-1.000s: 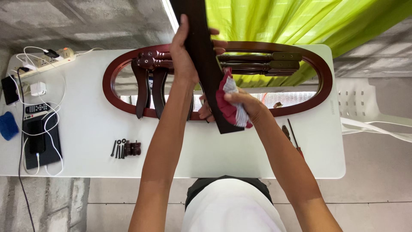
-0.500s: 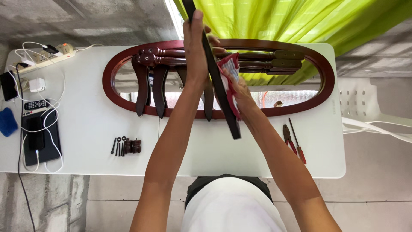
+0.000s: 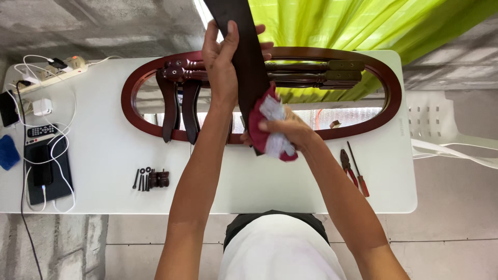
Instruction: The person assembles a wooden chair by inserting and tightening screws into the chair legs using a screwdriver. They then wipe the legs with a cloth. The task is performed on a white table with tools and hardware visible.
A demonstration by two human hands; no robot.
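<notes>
At the far left of the white bench lie a blue cloth, a power strip with white cables, a remote and a dark tablet. Further in, a cluster of black screws sits near the front edge. An oval mirror in a red-brown frame lies flat, with turned wooden legs resting across it. The left hand has its grip wrapped around a dark wooden board, held tilted above the mirror. The right hand pinches a red and white rag against the board's lower end. Pliers and a screwdriver lie at the right.
</notes>
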